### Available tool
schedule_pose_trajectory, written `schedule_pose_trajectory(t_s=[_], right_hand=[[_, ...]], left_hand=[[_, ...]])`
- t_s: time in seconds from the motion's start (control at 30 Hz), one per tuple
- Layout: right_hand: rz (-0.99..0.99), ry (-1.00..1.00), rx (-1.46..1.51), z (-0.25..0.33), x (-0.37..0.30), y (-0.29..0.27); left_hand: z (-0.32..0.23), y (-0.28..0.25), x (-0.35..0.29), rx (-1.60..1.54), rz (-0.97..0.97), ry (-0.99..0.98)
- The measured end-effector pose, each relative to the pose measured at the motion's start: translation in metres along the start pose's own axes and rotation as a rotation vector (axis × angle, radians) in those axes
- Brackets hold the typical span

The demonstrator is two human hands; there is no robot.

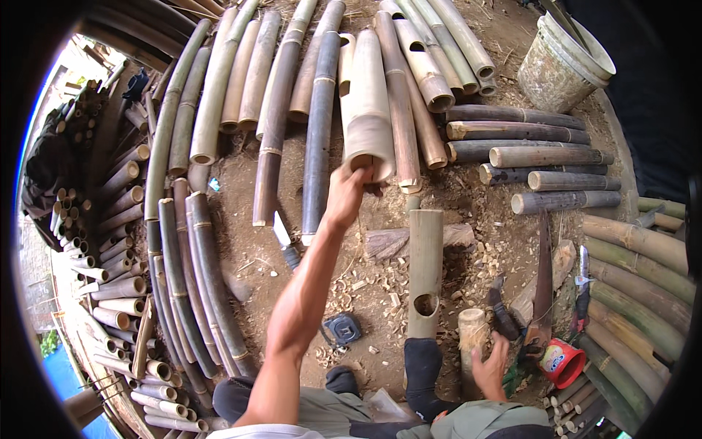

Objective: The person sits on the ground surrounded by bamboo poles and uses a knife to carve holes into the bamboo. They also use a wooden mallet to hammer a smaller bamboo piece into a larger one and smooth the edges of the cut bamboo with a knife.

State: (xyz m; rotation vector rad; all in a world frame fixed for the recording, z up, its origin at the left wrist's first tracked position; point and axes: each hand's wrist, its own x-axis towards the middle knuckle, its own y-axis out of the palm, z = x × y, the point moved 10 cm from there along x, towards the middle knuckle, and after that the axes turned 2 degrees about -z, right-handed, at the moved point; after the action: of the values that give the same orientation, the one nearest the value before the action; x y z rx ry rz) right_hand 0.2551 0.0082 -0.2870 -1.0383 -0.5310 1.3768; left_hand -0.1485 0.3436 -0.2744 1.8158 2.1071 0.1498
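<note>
My left hand reaches forward, its fingers hooked into the near end of a thick pale bamboo tube, which is slightly blurred. Close to my body, my right hand has thumb and fingers apart beside an upright wooden post; nothing shows in its grasp. Between the two hands lies a bamboo tube with a round hole, its near end at my dark-socked foot. A dark-handled tool rests just beyond the right hand.
Several bamboo poles fan out ahead, with more stacked left and right. A knife, tape measure and wood chips lie on the dirt. At right are a saw, another blade, a red container and a dirty bucket.
</note>
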Motion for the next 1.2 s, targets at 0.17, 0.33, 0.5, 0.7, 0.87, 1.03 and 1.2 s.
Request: schedule_pose_trajectory(t_s=[0.17, 0.33, 0.5, 0.7, 0.87, 1.03, 1.2], right_hand=[[0.371, 0.109, 0.983, 0.117, 0.08, 0.029], [0.9, 0.188, 1.566, 0.242, 0.11, 0.082], [0.95, -0.031, 1.548, 0.27, 0.062, 0.067], [0.122, -0.641, 0.367, 0.267, -0.02, -0.025], [-0.014, -0.594, 1.023, 0.24, -0.011, -0.144], [0.128, -0.118, 0.867, 0.113, 0.0, -0.109], [0.256, -0.06, 0.716, 0.081, -0.026, -0.126]], left_hand=[[-0.011, 0.013, -0.154, -0.482, -0.122, -0.195], [-0.032, 0.058, -0.307, 0.374, -0.075, -0.225], [-0.04, 0.063, -0.414, 0.208, 0.306, -0.306], [0.016, 0.052, -0.435, -0.593, 0.174, -0.639], [0.018, 0.082, -0.428, -0.956, 0.147, -0.631], [-0.066, 0.126, -0.399, -1.335, 0.26, -0.488], [-0.091, 0.11, -0.385, -1.29, 0.279, -0.342]])
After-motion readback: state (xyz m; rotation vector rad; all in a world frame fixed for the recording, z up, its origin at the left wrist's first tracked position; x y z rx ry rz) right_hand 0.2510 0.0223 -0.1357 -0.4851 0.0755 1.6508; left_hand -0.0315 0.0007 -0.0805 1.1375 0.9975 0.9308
